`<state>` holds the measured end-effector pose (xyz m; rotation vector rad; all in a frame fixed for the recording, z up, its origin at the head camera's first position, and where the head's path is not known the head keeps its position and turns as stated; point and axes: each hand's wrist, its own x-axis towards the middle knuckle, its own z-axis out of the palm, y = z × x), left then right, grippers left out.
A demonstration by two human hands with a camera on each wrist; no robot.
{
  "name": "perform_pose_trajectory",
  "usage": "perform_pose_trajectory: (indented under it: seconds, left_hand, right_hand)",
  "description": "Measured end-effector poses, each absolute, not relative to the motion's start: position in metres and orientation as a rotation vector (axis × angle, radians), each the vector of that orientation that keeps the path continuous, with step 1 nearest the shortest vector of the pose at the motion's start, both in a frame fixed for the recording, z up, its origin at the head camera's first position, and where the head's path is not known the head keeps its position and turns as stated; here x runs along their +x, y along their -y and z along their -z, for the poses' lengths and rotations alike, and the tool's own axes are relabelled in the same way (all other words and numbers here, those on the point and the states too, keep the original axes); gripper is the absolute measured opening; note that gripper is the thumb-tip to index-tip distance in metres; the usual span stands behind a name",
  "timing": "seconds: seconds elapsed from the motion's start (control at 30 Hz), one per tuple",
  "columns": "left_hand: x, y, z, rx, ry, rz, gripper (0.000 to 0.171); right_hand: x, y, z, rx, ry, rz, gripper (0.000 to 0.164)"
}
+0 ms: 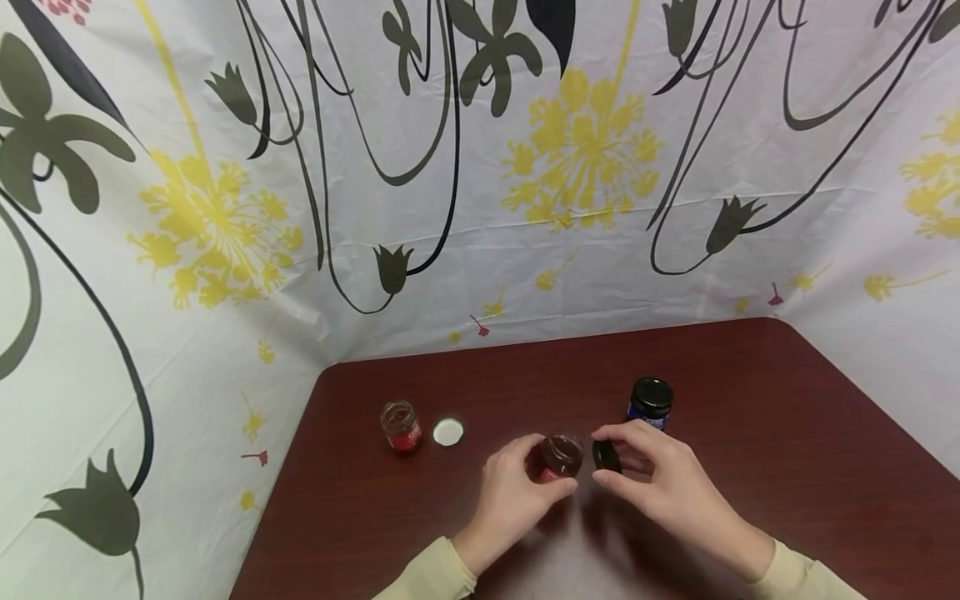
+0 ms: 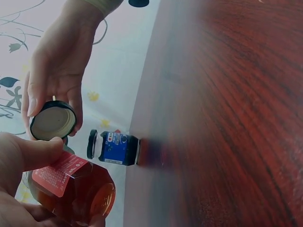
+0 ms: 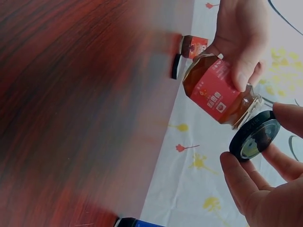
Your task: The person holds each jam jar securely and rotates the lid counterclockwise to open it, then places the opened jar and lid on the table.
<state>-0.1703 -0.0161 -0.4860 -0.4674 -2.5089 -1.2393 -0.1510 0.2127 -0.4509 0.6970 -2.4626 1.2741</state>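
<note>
- My left hand (image 1: 517,483) grips a red-labelled jar (image 1: 562,456), raised over the near middle of the counter (image 1: 757,400); its mouth is uncovered.
- My right hand (image 1: 667,475) pinches a dark lid (image 1: 606,457) by its rim, just right of that mouth and apart from it.
- Farther left, a smaller-looking jar (image 1: 402,427) stands open, with a loose lid (image 1: 447,432) lying pale-side up just to its right; I judge that one already uncapped.
- On the far right, the blue-labelled jar (image 1: 649,402) still wears its lid, so any opening there is not yet done.
</note>
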Motion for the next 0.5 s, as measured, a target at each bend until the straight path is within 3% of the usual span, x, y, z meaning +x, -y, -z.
perform_pose_trajectory:
  seconds: [0.5]
  left_hand:
    - [-0.181,0.02,0.488,-0.349,2.533,1.408,0.057]
  right_hand:
    - [-0.149,-0.22,0.454,0.648,2.485,-1.262,0.044]
